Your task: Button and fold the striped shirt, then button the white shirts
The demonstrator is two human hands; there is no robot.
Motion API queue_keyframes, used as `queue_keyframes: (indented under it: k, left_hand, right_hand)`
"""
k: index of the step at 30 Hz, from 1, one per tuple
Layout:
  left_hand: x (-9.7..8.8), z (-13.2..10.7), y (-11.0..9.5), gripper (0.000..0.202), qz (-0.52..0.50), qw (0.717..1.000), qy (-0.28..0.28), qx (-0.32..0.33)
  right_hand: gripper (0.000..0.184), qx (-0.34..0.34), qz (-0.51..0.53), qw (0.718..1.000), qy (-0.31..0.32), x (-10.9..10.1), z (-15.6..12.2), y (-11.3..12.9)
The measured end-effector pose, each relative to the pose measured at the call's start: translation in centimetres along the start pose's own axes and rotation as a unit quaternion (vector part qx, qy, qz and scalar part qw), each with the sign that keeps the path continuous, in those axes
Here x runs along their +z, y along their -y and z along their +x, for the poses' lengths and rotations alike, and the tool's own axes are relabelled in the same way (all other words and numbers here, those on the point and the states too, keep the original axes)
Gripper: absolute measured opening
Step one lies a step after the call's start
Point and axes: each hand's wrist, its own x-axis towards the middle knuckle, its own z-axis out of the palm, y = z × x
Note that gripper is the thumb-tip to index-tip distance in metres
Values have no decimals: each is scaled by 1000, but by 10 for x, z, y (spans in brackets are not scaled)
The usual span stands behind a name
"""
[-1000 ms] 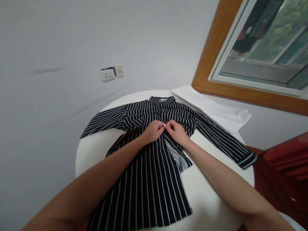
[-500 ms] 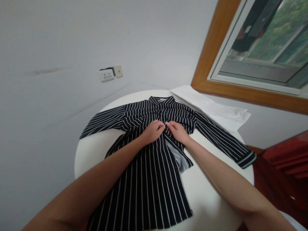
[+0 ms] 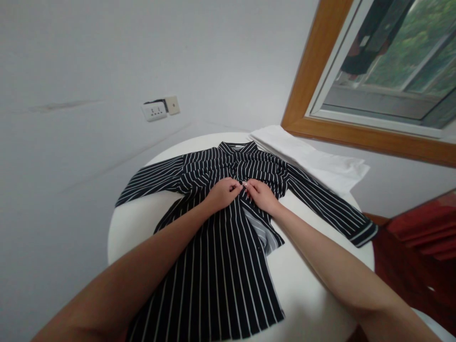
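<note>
A black shirt with white stripes (image 3: 221,266) lies spread on a round white table (image 3: 138,218), collar away from me and sleeves out to both sides. My left hand (image 3: 225,192) pinches the front edge at the middle of the shirt. Close beside it, my right hand (image 3: 261,194) also pinches the front placket, its fingertips almost meeting those of the left. Any button between the fingertips is too small and covered to make out. Below the hands the front parts, and one flap is folded back to show the paler inside.
White folded cloth (image 3: 309,156) lies at the table's back right, partly over the edge. A wall with a socket (image 3: 154,111) stands behind. To the right are a wood-framed window (image 3: 356,135) and red fabric (image 3: 423,228).
Both hands stay pinched at the same spot on the shirt front, with only slight finger movement. The whole view has shifted a little.
</note>
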Motion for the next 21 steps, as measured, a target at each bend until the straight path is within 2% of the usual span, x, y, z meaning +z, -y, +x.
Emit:
queue_keyframes:
  k: [4,9,12,16,21]
  left_hand:
    - [0,0,-1,24,32,999,14,-2]
    - [-3,2,3,26,26,998,45,28]
    - [-7,4,5,25,3,999,45,6]
    - [-13,5,7,25,-39,997,1,-66]
    - [-13,8,18,26,-81,984,-63,-143]
  right_hand:
    - [34,-47,-39,997,-44,1,-3,8]
    - [36,-11,-59,996,-66,5,-2,7]
    - [40,20,-11,999,-48,4,-1,2]
    - [45,29,72,997,-10,-7,-4,1]
    - [43,-10,24,995,95,-25,-10,15]
